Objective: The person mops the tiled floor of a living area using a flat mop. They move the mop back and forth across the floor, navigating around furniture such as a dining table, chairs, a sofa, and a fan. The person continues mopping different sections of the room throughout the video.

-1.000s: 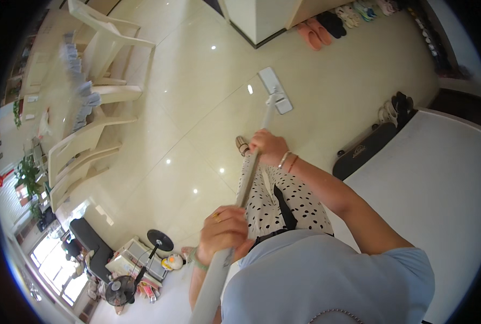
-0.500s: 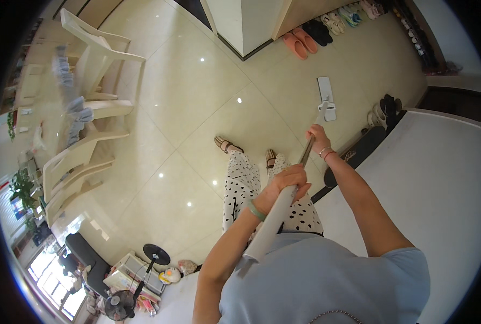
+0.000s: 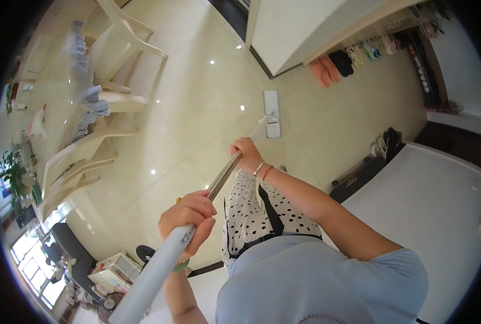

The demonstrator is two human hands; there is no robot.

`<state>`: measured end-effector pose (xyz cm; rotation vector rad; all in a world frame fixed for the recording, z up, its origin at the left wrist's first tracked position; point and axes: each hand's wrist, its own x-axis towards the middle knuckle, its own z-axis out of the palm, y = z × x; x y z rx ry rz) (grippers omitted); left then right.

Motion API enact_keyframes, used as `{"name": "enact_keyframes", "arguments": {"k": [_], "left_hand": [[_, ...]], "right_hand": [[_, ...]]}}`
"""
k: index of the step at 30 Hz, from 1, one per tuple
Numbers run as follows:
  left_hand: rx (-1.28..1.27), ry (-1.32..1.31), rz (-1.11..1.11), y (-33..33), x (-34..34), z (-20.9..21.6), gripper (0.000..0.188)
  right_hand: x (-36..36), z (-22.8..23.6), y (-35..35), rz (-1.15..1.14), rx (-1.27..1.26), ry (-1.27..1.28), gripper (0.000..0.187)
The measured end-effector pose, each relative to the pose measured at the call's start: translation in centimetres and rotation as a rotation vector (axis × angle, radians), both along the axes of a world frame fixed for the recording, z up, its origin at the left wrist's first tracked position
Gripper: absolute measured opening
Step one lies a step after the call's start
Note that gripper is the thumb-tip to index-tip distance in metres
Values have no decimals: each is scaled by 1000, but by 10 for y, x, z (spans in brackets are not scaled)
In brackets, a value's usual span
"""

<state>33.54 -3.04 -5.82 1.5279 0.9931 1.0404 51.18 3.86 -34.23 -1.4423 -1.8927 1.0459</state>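
A flat mop slants across the view, its white rectangular head (image 3: 272,101) lying on the tiled floor ahead of my feet. My right hand (image 3: 246,153), with bracelets at its wrist, is closed around the thin metal pole (image 3: 223,181) lower down, nearer the head. Farther up, my left hand (image 3: 189,218) wraps the thick pale grip (image 3: 157,275), whose upper end runs out toward the lower left. A green bangle circles my left wrist. The joint between pole and head looks blurred and pale.
Pale chairs (image 3: 92,151) and a table with a ruffled cloth stand at the left. Several pairs of shoes, including orange slippers (image 3: 325,71), line a cabinet (image 3: 300,32) at upper right. A skateboard (image 3: 359,178) leans along a white surface (image 3: 413,216). A fan (image 3: 109,305) is at lower left.
The mop head has swept left across the floor, away from the skateboard side. Both hands have shifted left with the pole, and the grip end has swung out left from my body.
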Motion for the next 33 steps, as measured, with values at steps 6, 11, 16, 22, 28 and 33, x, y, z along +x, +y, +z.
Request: {"name": "enact_keyframes", "arguments": {"k": [6, 11, 16, 22, 28, 33], "left_hand": [[120, -30, 150, 18, -14, -2, 20], [186, -5, 120, 53, -1, -36, 20], [178, 91, 63, 98, 8, -49, 23], [208, 94, 51, 193, -4, -80, 25], [238, 36, 159, 304, 8, -84, 23], [271, -52, 392, 389, 20, -88, 19]], "right_hand": [[-48, 19, 68, 42, 91, 192, 12], [-43, -13, 127, -24, 226, 292, 20], [-46, -32, 190, -86, 386, 277, 17], [-53, -42, 303, -142, 469, 223, 19], [-42, -37, 420, -17, 371, 112, 14], [-34, -27, 523, 142, 290, 62, 13]]}}
